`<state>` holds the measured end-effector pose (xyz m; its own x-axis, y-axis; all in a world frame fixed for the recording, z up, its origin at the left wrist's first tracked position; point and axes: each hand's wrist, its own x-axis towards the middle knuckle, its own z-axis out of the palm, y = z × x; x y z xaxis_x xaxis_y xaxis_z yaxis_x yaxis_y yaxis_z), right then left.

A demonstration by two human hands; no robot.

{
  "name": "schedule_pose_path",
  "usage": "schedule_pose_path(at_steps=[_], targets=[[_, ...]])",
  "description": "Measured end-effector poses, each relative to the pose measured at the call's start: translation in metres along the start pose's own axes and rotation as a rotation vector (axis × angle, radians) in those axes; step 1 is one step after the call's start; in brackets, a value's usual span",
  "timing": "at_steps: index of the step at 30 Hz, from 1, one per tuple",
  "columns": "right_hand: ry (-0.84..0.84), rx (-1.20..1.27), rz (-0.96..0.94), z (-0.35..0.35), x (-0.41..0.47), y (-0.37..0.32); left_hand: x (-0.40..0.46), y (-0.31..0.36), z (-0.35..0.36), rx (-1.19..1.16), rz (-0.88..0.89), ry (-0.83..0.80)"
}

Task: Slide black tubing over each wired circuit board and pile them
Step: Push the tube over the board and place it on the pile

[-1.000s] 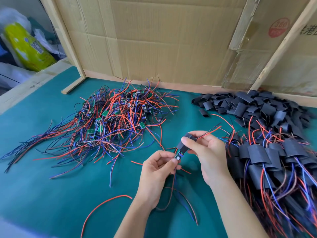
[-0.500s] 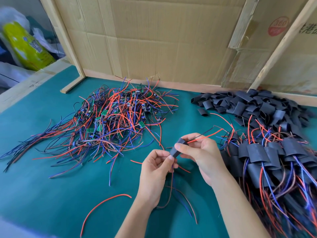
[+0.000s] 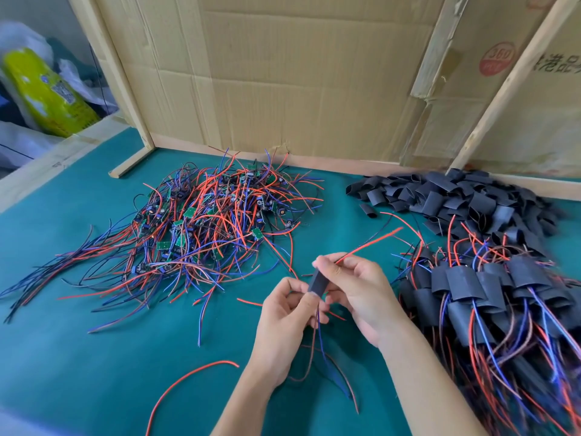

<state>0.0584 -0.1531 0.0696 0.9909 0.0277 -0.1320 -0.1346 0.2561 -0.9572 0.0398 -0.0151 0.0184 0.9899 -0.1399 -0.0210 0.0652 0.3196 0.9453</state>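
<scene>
teal table (image 3: 78,357) — wired boards (image 3: 204,228), tubing (image 3: 456,196)

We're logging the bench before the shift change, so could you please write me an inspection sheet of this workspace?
Surface: green mat, bare in front left.
Job's things: black tube held between both hands, wires out both ends; pile of unsleeved boards back left; loose tubing heap back right; sleeved pile at right.
Clutter: stray red wire on the mat near the front.
Grippers: left hand pinches the tube's lower end; right hand grips its upper end.
Cables: red, blue and black leads tangled throughout the piles.
Surroundings: cardboard wall in wooden framing behind; yellow bag far left.
</scene>
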Motion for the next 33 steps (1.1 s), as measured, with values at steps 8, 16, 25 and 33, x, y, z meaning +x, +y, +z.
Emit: schedule_pose_path(at_steps=[8,16,25,33], targets=[[0.473,-0.492,-0.233,-0.063,-0.028,-0.077,-0.001,0.005,0.002,-0.029,-0.023,0.008],[0.806,-0.946,-0.214,-0.180,-0.054,-0.147,-0.003,0.008,0.004,0.030,-0.007,0.007],[-0.006,-1.233,-0.379,0.039,0.047,-0.074,-0.004,0.011,0.006,0.046,-0.010,0.013],[0.047,-1.454,-0.307,0.084,0.118,0.003,-0.007,0.014,0.007,0.026,-0.006,0.044]])
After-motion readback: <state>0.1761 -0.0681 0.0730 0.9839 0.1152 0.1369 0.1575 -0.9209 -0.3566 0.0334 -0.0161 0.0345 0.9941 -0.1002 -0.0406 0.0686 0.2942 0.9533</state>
